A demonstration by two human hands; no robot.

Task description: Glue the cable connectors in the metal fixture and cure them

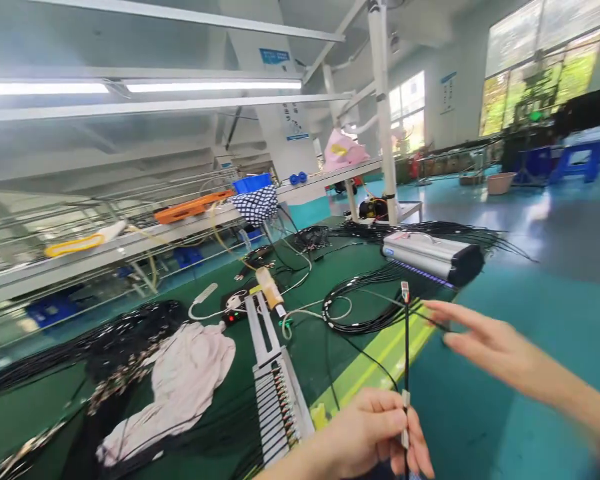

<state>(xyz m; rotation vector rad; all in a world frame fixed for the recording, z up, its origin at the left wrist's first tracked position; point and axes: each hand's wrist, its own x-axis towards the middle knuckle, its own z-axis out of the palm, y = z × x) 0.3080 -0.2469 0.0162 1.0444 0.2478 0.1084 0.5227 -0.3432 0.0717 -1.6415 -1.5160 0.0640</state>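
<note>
Green-topped desk mid-view; long silver metal case with black end at 3 o'clock. Right hand, 4 o'clock: grip part-open — can't tell if touching anything. Left hand, 5 o'clock: grip pinched on slim black cable — upright, small white connector topmost.

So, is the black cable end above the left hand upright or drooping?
Upright: the black cable rises straight from the left hand, its pale tip at the top.

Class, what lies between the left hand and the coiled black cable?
In the head view: a yellow-green strip, some green tabletop and a thin black cord.
</note>
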